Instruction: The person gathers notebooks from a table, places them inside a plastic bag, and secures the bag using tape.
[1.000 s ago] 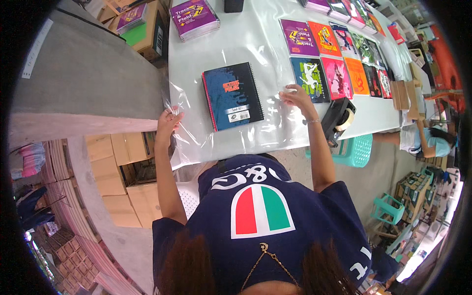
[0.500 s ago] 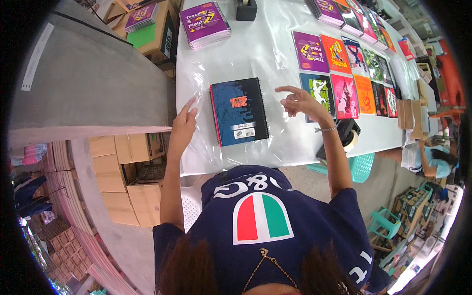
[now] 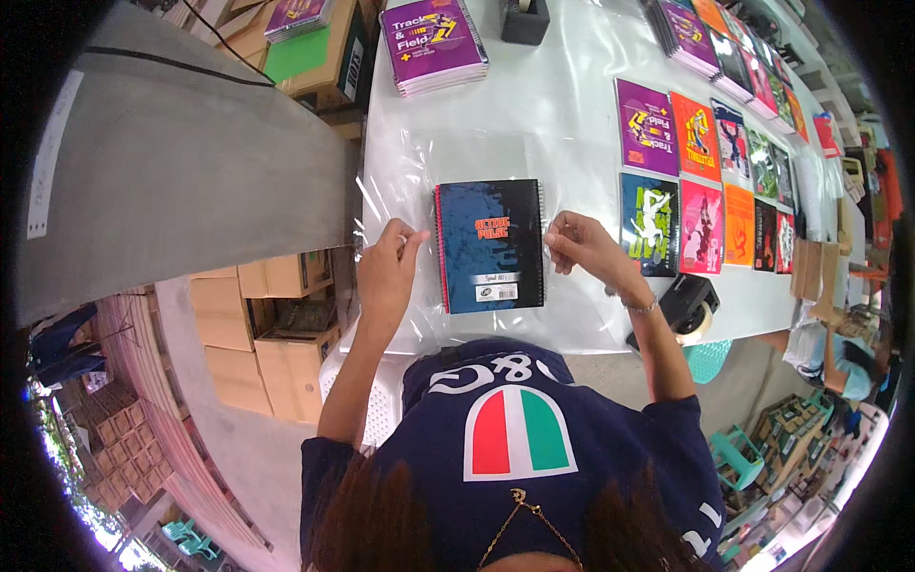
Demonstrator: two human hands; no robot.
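A notebook [image 3: 486, 253] with a dark blue and black cover, a red left edge and spiral binding lies flat in front of me. Clear plastic film [image 3: 434, 157] spreads around it on the table. Just off the notebook's left edge, my left hand [image 3: 389, 267] is closed in a pinch, thumb against forefinger, on the film. My right hand [image 3: 589, 253] pinches beside the spiral on the right side, its other fingers curled; the film there is thin and hard to make out. A bracelet circles my right wrist.
The white-covered table [image 3: 562, 124] bears a stack of purple notebooks [image 3: 434, 48], a black tape dispenser [image 3: 524, 21] and another dispenser [image 3: 688, 305] near my right wrist. Rows of colourful notebooks [image 3: 701, 224] lie at the right. A grey panel [image 3: 219, 181] borders the left side.
Both hands have closed from spread fingers into pinches and come in toward the notebook's sides. The whole view has shifted, so the table contents sit farther right and lower.
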